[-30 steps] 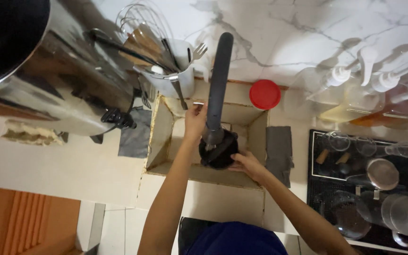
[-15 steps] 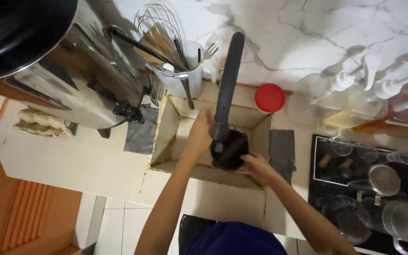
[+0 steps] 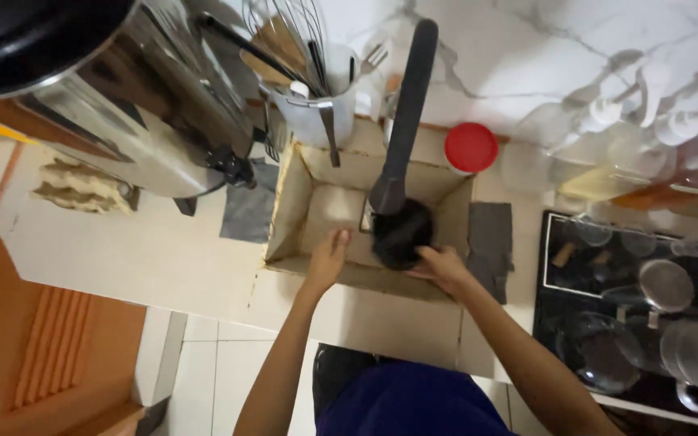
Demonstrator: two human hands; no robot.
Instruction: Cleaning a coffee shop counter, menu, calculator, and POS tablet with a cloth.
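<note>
A small square sink [image 3: 296,202] with pale walls is set into the counter. Over it reaches a tall dark tap [image 3: 405,121]. Under the tap's mouth is a round black object [image 3: 401,232], with my right hand [image 3: 444,268] closed on its near edge. My left hand [image 3: 329,257] rests with its fingers apart at the sink's front edge, just left of the black object, holding nothing.
A large steel urn [image 3: 123,105] with a spout stands at the left. A white holder with whisks and utensils [image 3: 313,105] is behind the sink, a red-lidded jar [image 3: 470,148] to its right. Grey cloths [image 3: 490,242] flank the sink. A black rack of glassware [image 3: 640,307] is at right.
My left hand has come off the tap's base and dropped to the sink's front edge. The right hand stays on the black object. The view has shifted right and nearer.
</note>
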